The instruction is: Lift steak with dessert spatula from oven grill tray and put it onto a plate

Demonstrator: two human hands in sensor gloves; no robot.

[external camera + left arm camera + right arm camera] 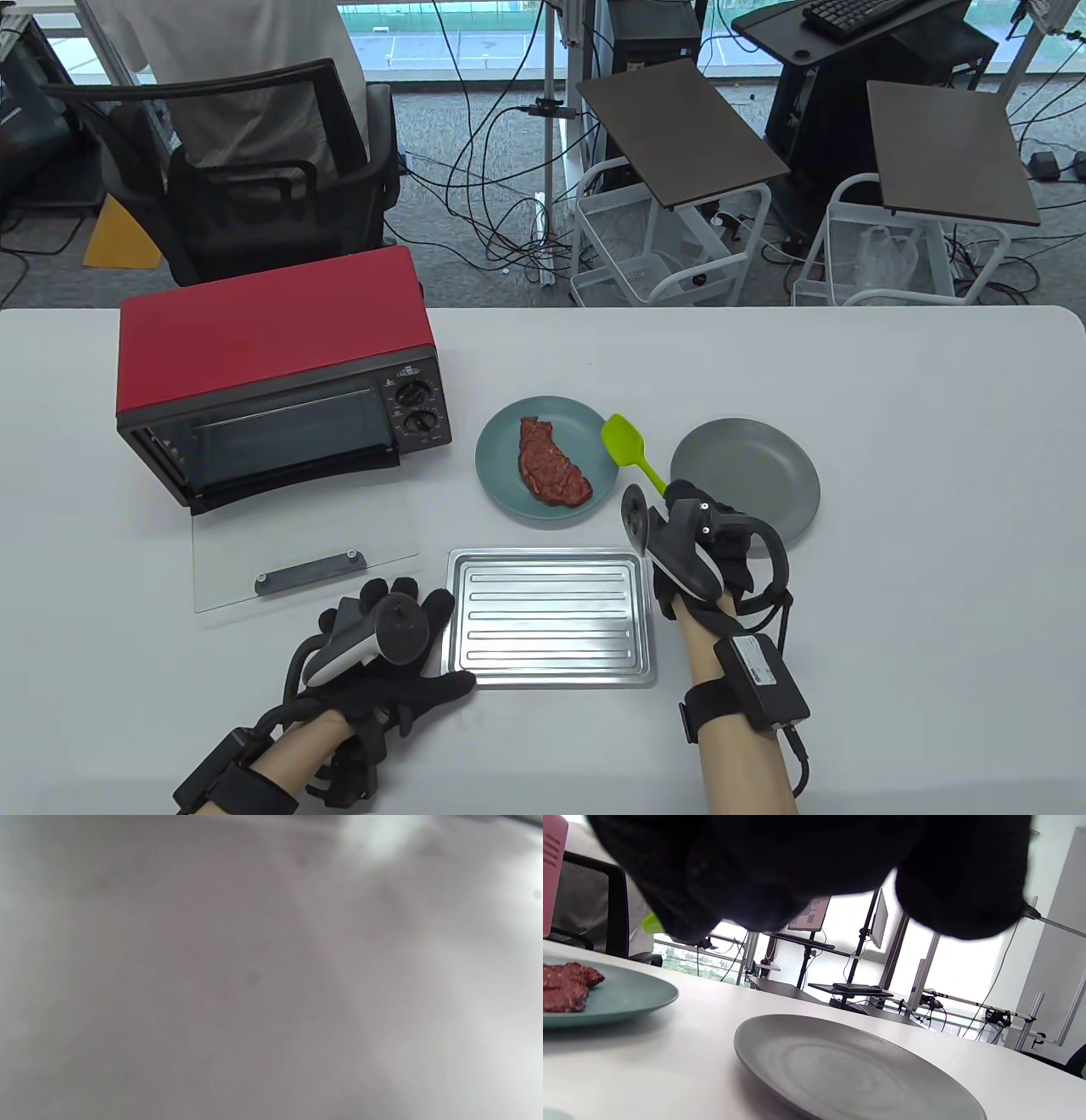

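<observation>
The steak (553, 463) lies on the teal plate (496, 441) at 12 o'clock from the bare oven grill tray (551, 617), so the transfer step reads as complete. The right hand (700, 535) has its grip curled round the handle of the green dessert spatula (629, 448), blade raised between the teal plate and the grey plate (747, 480). The left hand (382, 654) rests flat and holds nothing at 9 o'clock of the tray; the next move probably calls for setting the spatula down on the table (933, 509).
</observation>
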